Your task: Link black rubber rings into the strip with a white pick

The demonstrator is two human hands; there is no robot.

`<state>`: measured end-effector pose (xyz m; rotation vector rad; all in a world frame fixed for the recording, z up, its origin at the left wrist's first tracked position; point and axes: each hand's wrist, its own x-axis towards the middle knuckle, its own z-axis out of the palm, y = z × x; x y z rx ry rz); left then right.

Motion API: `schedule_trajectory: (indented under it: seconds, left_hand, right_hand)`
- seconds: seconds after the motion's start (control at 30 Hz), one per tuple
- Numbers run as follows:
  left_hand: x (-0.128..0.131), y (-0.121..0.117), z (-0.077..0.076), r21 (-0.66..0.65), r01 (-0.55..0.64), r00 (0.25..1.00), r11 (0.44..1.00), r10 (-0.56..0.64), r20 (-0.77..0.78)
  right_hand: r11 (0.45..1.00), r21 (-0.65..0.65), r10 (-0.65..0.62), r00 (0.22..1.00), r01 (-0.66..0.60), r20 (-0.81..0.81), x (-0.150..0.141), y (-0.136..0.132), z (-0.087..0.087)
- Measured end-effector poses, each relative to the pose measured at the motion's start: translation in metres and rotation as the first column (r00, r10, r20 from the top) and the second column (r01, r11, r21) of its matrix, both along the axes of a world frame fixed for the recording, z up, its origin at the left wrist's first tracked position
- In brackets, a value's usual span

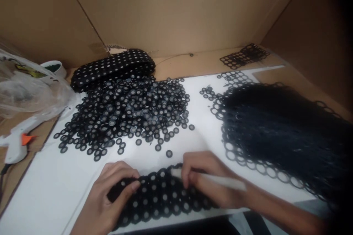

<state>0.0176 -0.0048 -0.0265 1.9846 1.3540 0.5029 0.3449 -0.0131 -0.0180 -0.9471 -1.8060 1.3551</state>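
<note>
My left hand (111,194) rests on the left end of a black sheet of small discs with pale centres (162,198), fingers curled and pressing it down on the white board (49,191). My right hand (205,180) is closed around a white stick-like tool (220,181) whose tip meets the sheet's upper edge. A big heap of loose black discs (127,112) lies just beyond the hands.
A stack of finished disc sheets (113,67) lies at the back left. Punched-out black mesh sheets (281,128) pile up on the right, with another (244,55) at the back. A glue gun (16,141), a plastic bag (27,91) and cardboard walls (179,7) surround the board.
</note>
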Motion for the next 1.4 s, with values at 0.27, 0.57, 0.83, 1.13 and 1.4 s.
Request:
schedule_trajectory:
  seconds: [0.27,0.57,0.83,1.13,1.4]
  left_hand:
    - [0.003,0.002,0.002,0.066,0.02,0.999,0.998,-0.023,0.041]
    - [0.002,0.002,0.002,0.072,0.037,0.998,0.997,-0.04,0.048]
    - [0.002,-0.001,0.001,0.094,0.072,0.994,0.993,-0.079,0.079]
    - [0.017,0.001,0.021,0.2,0.196,0.963,0.96,-0.15,-0.223]
    - [0.067,0.002,0.0,0.161,0.305,0.942,0.939,-0.273,-0.195]
  right_hand:
    - [1.0,-0.015,0.001,1.0,-0.002,-0.026,0.006,0.002,-0.001]
    - [1.0,-0.018,-0.015,0.996,0.013,-0.084,0.004,0.0,-0.004]
    - [0.989,0.142,0.039,0.998,-0.046,0.055,-0.006,-0.001,0.0]
    - [0.964,0.266,-0.002,1.0,-0.001,0.012,-0.009,-0.004,-0.004]
    - [0.979,0.2,0.038,0.998,-0.047,0.047,0.008,-0.008,0.004]
